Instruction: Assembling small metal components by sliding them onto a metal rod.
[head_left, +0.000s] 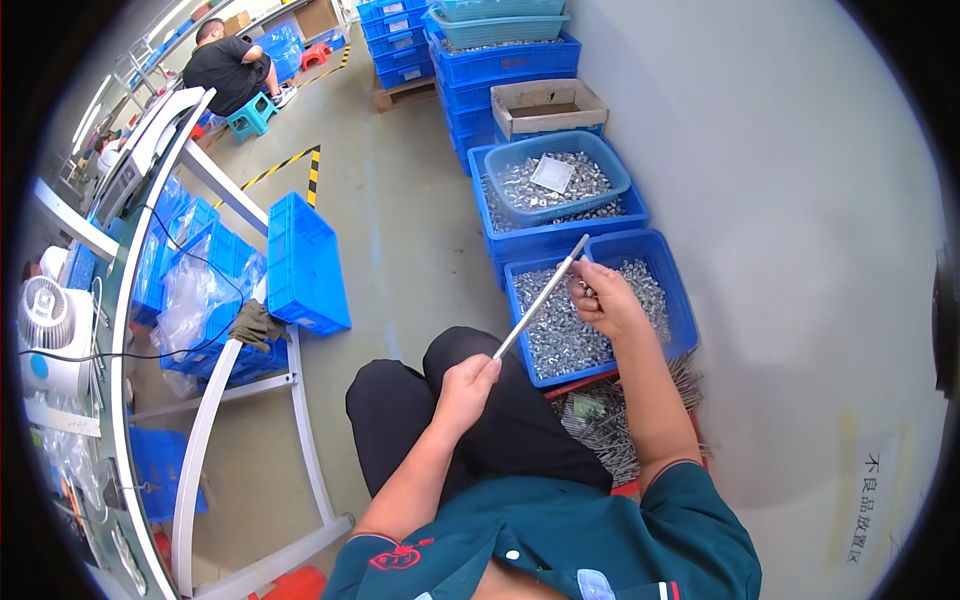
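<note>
A thin silvery metal rod [532,309] slants up and to the right in front of my knees. My left hand [467,393] is closed around its lower end. Near the rod's upper end is my right hand [610,302], its fingers curled round a few small metal parts [588,293]. The thumb and forefinger of that hand are at the rod; whether they grip it I cannot tell. Under the right hand a blue bin [683,318] holds a heap of small shiny metal parts [560,340].
Beyond it, a light blue basket [617,165] of metal parts sits in another blue bin [490,237]. Many thin rods [640,415] lie in a red container beside my right thigh. A workbench frame [205,440] and blue crates [305,265] stand left. Farther off, a person [225,75] sits on a stool.
</note>
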